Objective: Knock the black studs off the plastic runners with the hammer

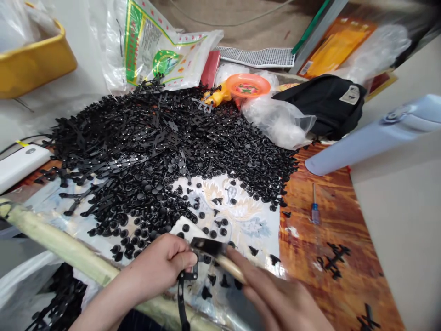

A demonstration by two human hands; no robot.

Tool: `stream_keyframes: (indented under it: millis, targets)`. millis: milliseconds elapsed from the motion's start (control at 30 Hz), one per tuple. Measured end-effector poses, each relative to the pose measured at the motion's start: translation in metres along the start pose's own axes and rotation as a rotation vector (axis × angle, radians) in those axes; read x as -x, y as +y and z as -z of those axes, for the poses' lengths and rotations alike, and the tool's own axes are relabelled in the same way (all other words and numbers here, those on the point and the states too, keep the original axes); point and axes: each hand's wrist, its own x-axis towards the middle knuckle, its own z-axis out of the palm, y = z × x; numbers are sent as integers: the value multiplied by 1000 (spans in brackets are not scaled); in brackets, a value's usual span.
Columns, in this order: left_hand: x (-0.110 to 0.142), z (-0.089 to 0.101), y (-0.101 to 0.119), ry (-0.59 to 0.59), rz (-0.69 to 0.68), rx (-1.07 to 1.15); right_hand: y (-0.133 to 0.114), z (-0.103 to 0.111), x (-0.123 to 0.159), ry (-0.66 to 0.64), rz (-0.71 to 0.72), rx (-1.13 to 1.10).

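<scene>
Left hand sat near the front edge of the desk, its thumb and fingers pinching a black strip. Strip looked thin, dark and slightly shiny, with a square-cornered bend and a few light specks by the thumb; below that, a narrow tail curved down across the desk's pale front edge. Upper end hidden by the fingers.

Right hand, a bit blurred, had its fingers wrapped round the wooden handle of a hammer. Dark metal head lay just beside the left thumb; couldn't tell if it touched anything.

Small round black caps were scattered around both hands, running back into a big heap of black parts. Blue-handled screwdriver and joined black pieces lay toward the right edge.
</scene>
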Motion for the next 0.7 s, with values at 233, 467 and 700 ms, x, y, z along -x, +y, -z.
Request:
stream_keyframes:
  millis: [233, 467, 700]
  targets:
    - [1, 1, 3, 19, 20, -13, -2, -3, 0, -23, -15, 5]
    - [0, 0, 1, -1, 42, -8, 3, -10, 2, -105, -76, -63]
    - [0, 1, -3, -1, 60, -35, -5, 14, 4, 177, -24, -52]
